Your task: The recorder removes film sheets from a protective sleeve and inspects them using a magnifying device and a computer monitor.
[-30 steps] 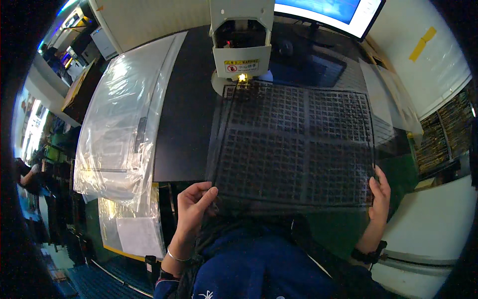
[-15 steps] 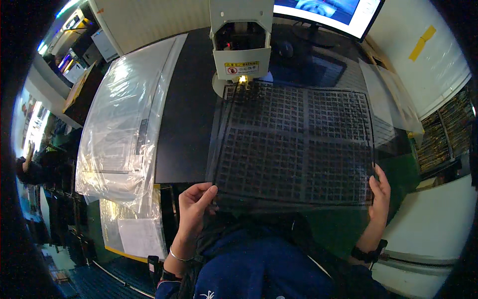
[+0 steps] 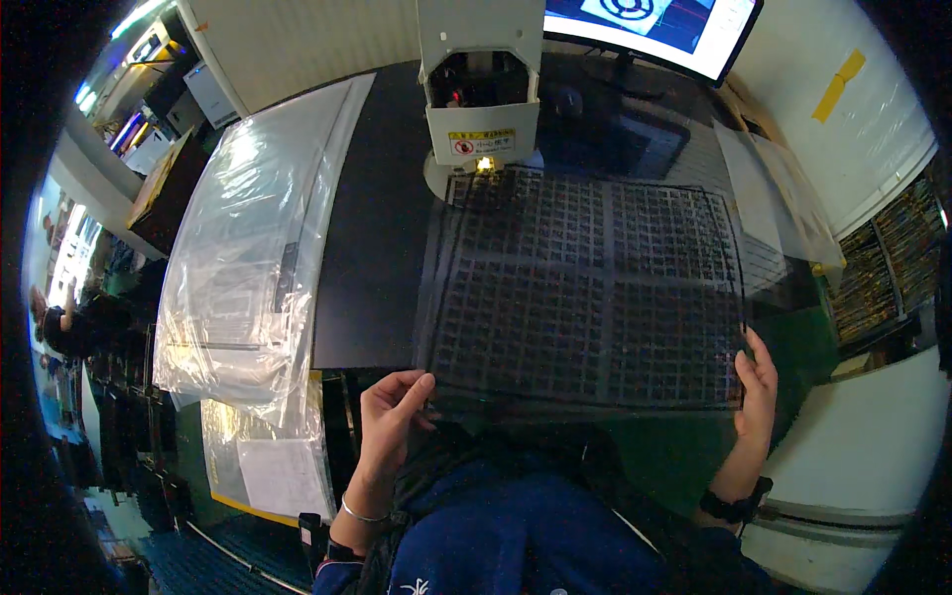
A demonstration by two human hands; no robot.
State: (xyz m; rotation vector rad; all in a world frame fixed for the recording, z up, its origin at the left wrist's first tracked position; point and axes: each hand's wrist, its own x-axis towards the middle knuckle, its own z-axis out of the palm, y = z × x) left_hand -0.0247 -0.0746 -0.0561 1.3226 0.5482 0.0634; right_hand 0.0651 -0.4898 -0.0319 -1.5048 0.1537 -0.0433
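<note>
A large, dark, see-through film sheet [image 3: 605,288] with a printed grid of small squares spans the black table's right half and overhangs its front edge. My left hand [image 3: 394,405] pinches the near left corner between thumb and fingers. At the near right corner, my right hand [image 3: 757,387] grips the sheet's side edge, its fingers lying along the border. The far left part of the sheet lies under the head of a white machine [image 3: 483,119], where a small yellowish light shines down on it.
Clear plastic sleeves [image 3: 253,238] cover the table's left side, and more bagged sheets [image 3: 268,461] are below them. A monitor [image 3: 650,30] stands at the back right, with a black mouse [image 3: 568,99] before it. Another person [image 3: 74,317] is far off at the left.
The monitor picture has changed from a blurred ring shape to a sharper dark ring pattern on white. The sheet and both hands have barely shifted.
</note>
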